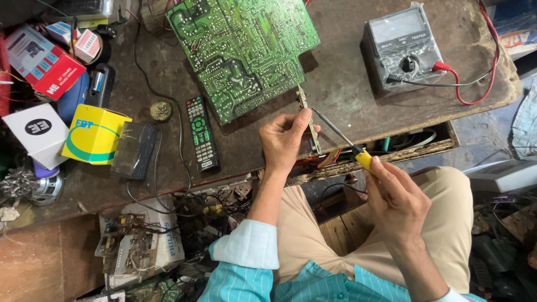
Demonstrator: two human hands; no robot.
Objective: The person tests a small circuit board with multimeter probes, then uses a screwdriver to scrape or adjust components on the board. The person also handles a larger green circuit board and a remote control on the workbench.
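Cluttered worn workbench (347, 84), left hand (282, 140) gripping narrow board strip (305, 109), right hand (397, 196) gripping yellow-handled screwdriver (349, 144).

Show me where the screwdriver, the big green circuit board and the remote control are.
screwdriver (362, 158): head view, on its yellow handle in the right hand.
big green circuit board (243, 47): head view, middle of its green face.
remote control (201, 133): head view, on its buttons.

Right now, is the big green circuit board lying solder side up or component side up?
Solder side up. The green circuit board lies flat on the workbench, showing traces and solder points, with no components standing on its visible face.
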